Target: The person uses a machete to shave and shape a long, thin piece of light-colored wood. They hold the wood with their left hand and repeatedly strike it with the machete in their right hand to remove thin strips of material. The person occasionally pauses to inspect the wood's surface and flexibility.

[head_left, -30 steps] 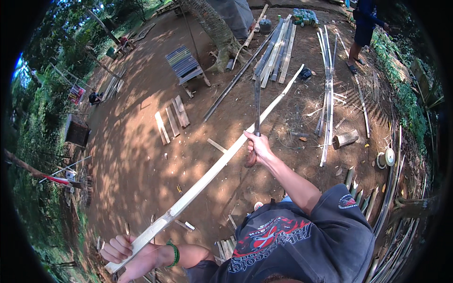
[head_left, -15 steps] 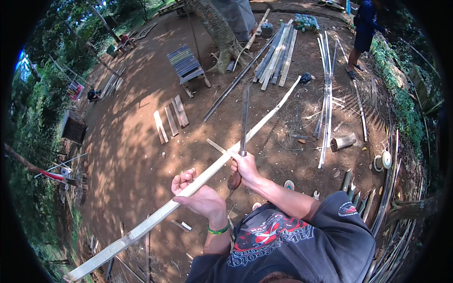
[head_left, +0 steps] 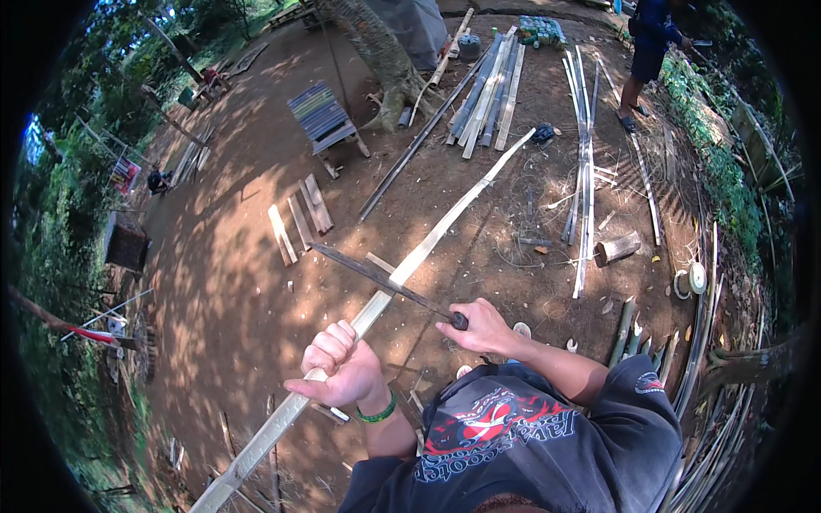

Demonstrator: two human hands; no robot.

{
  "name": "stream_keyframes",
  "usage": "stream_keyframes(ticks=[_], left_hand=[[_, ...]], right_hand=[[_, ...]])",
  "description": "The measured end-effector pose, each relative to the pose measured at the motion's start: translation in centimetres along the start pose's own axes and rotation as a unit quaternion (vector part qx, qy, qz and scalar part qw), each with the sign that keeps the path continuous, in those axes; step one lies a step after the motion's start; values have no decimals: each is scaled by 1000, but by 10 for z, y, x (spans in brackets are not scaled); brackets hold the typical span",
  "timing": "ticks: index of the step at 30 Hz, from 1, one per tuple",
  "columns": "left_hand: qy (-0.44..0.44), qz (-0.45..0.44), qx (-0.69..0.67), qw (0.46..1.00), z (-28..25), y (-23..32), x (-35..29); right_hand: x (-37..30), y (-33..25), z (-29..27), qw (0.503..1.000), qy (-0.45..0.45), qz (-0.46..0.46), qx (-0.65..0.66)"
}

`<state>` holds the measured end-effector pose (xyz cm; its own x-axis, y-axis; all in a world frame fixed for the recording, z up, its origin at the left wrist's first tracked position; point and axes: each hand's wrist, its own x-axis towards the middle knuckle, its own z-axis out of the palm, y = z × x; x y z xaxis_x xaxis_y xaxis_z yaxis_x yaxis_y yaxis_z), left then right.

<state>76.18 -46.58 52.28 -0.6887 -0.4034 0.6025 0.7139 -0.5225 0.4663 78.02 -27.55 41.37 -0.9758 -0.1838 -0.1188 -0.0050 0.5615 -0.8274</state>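
I have the fingers of the left hand (head_left: 342, 369) curled round a long pale strip (head_left: 373, 311), thumb laid across its near side, while those of the right hand (head_left: 481, 329) are wrapped about the handle of a long knife (head_left: 352, 265); the underside of that grip is hidden from me. The blade crosses the strip just beyond the left fist, near the middle of the frame, and I can't tell whether its edge touches or only passes over. I judge the strip light for its length, stiff along the broad part but whippy toward the thin far end, smooth enough to slide through a loose palm, and liable to splinter along its edges. I would take hold on the broad stretch where the left fist sits, well clear of the blade. It runs from the lower left of the frame to the upper middle, cream-coloured and flat-faced, with a faint joint mark low down, narrowing and bending slightly toward its tip, against brown ground (head_left: 231, 342).
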Motion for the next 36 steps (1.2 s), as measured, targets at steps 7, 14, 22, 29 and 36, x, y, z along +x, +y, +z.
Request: stream_keyframes(ticks=[7, 14, 22, 29, 36], left_hand=[[-115, 32, 5, 993, 24, 26, -3], [-33, 39, 64, 997, 26, 29, 4], [-42, 21, 57, 997, 48, 49, 1], [18, 33, 96, 995, 51, 54, 1], [57, 21, 89, 994, 55, 60, -6]], right_hand=[[77, 137, -39, 977, 115, 181, -17], [63, 102, -40, 999, 12, 39, -10], [139, 282, -71, 937, 138, 320, -25], [76, 188, -48, 999, 23, 11, -27], [91, 394, -67, 843, 204, 498, 4]])
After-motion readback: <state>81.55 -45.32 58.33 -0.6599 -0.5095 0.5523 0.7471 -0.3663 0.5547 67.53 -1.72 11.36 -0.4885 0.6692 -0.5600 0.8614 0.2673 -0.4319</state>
